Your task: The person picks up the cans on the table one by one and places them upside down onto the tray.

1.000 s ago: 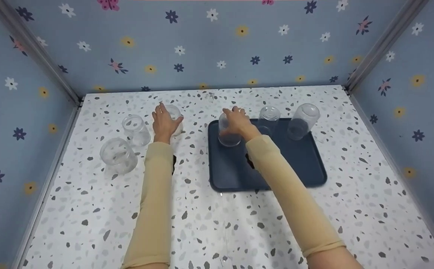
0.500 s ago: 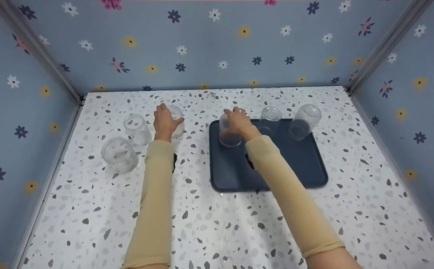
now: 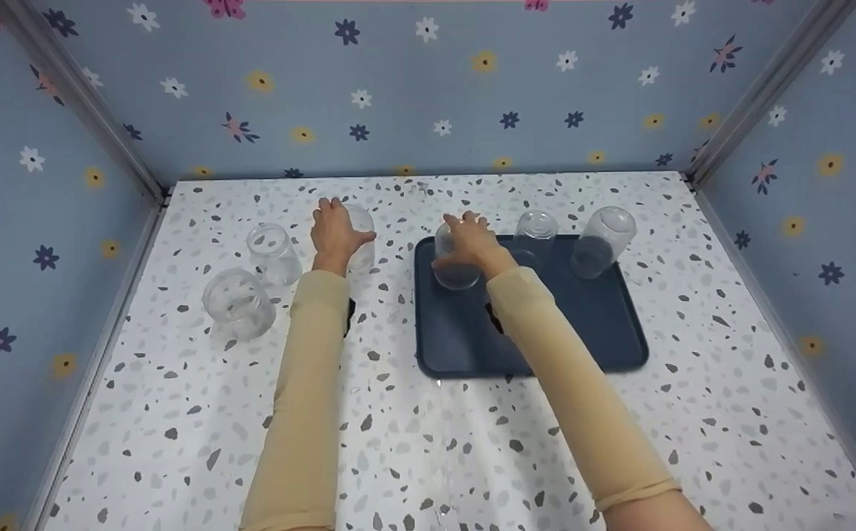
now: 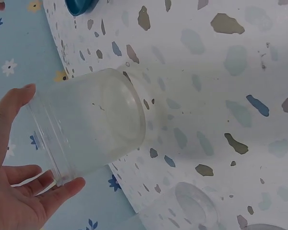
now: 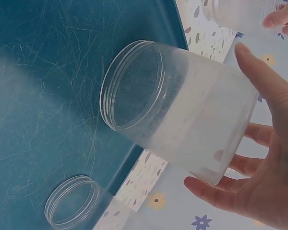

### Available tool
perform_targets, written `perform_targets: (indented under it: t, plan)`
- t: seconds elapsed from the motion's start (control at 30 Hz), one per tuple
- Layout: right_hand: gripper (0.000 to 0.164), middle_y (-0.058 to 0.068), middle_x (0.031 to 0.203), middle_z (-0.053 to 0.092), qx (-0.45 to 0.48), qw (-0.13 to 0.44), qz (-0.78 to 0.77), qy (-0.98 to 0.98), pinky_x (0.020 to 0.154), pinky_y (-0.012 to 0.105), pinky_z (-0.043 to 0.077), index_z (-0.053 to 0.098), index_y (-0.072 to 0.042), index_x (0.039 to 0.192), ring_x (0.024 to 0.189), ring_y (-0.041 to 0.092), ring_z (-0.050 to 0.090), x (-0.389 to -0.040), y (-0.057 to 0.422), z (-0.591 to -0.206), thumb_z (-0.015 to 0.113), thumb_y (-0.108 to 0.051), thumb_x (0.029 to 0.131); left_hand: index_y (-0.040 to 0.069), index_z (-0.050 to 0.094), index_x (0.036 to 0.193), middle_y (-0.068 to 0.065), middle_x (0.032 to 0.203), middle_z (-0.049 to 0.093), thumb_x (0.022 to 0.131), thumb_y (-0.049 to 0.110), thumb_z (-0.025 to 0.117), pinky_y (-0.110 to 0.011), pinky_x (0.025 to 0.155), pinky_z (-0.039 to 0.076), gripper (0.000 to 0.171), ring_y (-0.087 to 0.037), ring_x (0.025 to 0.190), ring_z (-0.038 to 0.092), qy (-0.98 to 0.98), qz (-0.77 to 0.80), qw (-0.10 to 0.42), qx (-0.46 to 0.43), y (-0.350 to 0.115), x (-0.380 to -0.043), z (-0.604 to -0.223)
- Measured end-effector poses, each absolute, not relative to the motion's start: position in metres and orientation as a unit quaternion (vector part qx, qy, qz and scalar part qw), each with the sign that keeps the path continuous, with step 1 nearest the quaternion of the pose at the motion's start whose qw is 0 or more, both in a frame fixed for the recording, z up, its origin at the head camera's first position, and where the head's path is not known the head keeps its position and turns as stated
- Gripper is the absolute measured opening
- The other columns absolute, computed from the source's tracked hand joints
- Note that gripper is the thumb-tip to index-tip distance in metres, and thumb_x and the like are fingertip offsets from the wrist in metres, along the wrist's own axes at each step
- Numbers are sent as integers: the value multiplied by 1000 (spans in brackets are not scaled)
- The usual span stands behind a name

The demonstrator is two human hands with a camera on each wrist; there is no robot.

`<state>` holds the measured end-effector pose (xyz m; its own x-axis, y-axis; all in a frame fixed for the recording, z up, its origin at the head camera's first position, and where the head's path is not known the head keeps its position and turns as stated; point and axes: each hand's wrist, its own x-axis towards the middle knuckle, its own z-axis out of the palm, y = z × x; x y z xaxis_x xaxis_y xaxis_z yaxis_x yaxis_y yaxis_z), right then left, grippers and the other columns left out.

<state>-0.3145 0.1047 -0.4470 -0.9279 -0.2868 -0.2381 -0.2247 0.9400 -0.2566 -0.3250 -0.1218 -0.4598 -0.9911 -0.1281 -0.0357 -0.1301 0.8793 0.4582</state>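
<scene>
My left hand point(image 3: 333, 232) grips a clear plastic jar point(image 4: 91, 120) around its threaded rim, thumb on one side and fingers on the other. This jar stands mouth up, its base close over the speckled table left of the tray. At the tray's back left corner, my right hand point(image 3: 473, 242) holds another clear jar point(image 5: 197, 115) by its base end. That one is upside down, its threaded mouth against the dark blue tray point(image 3: 464, 339). In the right wrist view the thumb and fingers spread around its bottom.
Two more upside-down jars, one in the middle point(image 3: 536, 227) and one at the right point(image 3: 603, 240), stand along the tray's back edge. Left of my left arm are two mouth-up jars, a farther one point(image 3: 274, 254) and a nearer one point(image 3: 239, 304). Flower-patterned walls point(image 3: 398, 74) enclose the table.
My left hand has shifted a little to the right, and the jar in its grip has moved with it. The right hand and its jar stay in place on the tray.
</scene>
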Motion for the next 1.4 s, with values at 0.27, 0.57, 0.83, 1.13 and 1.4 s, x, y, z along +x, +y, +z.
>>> perform_targets:
  t: [0.27,0.57,0.83,1.13,1.4]
  plan:
    - [92,21,139,22,-133,141,-141,971,97,53,25,21,-12,141,125,40,22,-313,110,-443,66,-51,72,-8,29,133,-27,135,21,70,40,72,-47,87,39,90,-39,121,28,972,229,10,-48,-118,-320,-452]
    - [86,20,138,25,-142,120,-141,972,95,57,25,25,-11,140,123,38,25,-306,114,-437,62,-53,75,-7,39,128,-24,126,30,69,40,72,-46,80,43,82,-38,112,36,975,220,-3,-32,-107,-309,-443]
    - [84,19,137,27,-136,97,-171,971,97,55,23,27,-9,139,125,37,24,-299,121,-432,63,-50,75,-8,40,127,-24,123,32,68,42,73,-46,81,43,84,-37,109,39,974,224,-6,-15,-106,-297,-433]
    - [78,21,135,29,-163,62,-219,960,96,54,25,29,-7,138,123,36,28,-287,133,-431,62,-45,79,-3,41,128,-25,126,30,70,48,67,-50,78,43,82,-39,107,41,970,240,11,18,-103,-280,-427]
    - [73,19,131,33,-189,30,-294,937,95,46,30,32,-5,136,119,32,33,-273,143,-432,63,-40,80,-1,40,130,-23,119,35,72,47,66,-49,78,43,81,-34,104,42,962,271,8,45,-95,-264,-421]
